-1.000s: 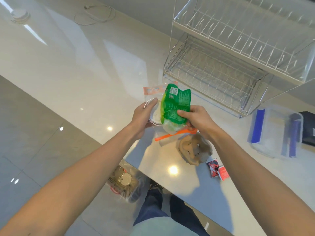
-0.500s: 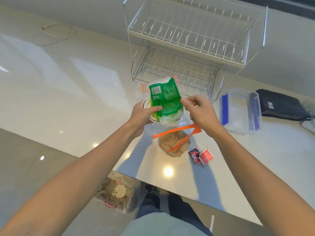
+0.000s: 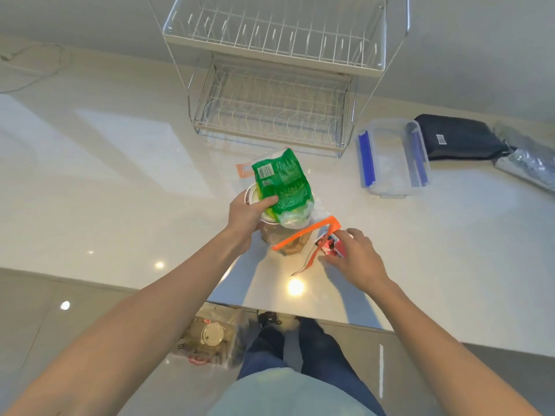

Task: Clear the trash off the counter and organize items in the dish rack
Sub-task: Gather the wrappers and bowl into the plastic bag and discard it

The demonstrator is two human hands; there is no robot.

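My left hand [image 3: 247, 212] grips a green snack wrapper [image 3: 282, 184] together with a white round lid [image 3: 253, 196] above the counter [image 3: 120, 205]. A clear bag with an orange strip [image 3: 303, 234] hangs from that bundle over a crumpled brown paper wad [image 3: 292, 249]. My right hand [image 3: 356, 256] is lower right, its fingers spread over small red wrappers [image 3: 329, 246] lying on the counter, touching them. A white two-tier wire dish rack [image 3: 270, 115] stands behind, with nothing on it.
A clear plastic container with blue clips [image 3: 390, 157] sits right of the rack. Beside it lie a black pouch [image 3: 456, 136] and a silvery bag [image 3: 528, 163]. A clear trash bag [image 3: 213, 337] with rubbish sits on the floor below the counter edge.
My right hand let go of the green wrapper and dropped down to the red wrappers. The left hand now holds the wrapper alone. The view tilted toward the rack.
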